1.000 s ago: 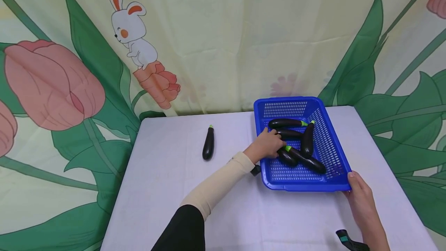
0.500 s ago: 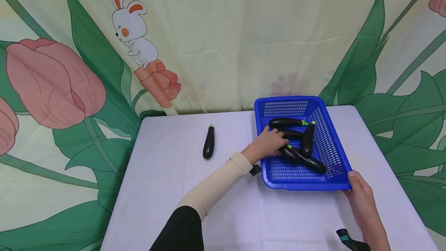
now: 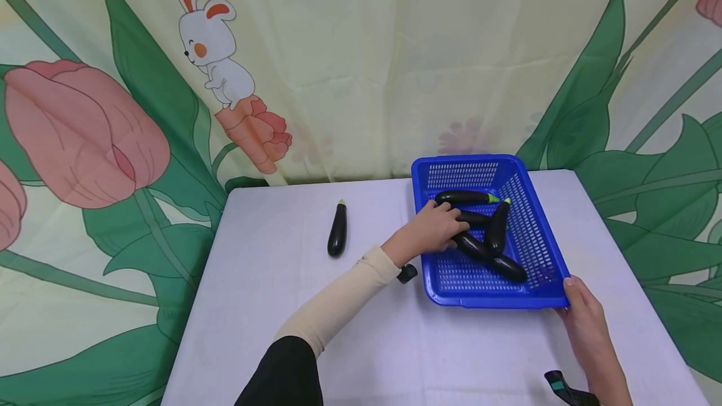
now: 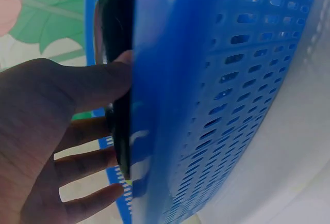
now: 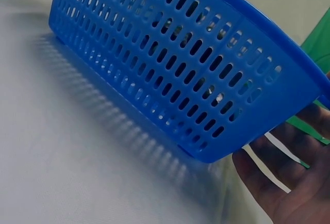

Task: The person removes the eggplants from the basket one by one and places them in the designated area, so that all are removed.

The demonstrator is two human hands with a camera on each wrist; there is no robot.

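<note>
A blue plastic basket [image 3: 541, 230] with slotted walls stands at the right of the white table, several dark eggplants inside. My left hand [image 3: 425, 229] reaches over its left rim and grips one eggplant [image 3: 470, 247], which lies across another eggplant [image 3: 510, 267]. In the left wrist view, the thumb and spread fingers [image 4: 85, 164] lie about a dark eggplant [image 4: 117, 22], partly hidden by the rim. My right hand [image 3: 586, 321] holds the basket's near right corner, thumb on the rim. Its fingers [image 5: 258, 180] show under that corner in the right wrist view.
A single eggplant [image 3: 337, 230] lies on the white tablecloth [image 3: 271, 306] left of the basket, stem pointing away. A curtain [image 3: 361, 67] printed with a rabbit, tulips and leaves hangs behind the table's far edge.
The eggplant under my left hand has shifted up and now covers the green stem of the one beside it. The left forearm has drawn slightly left; the right hand and basket stay put.
</note>
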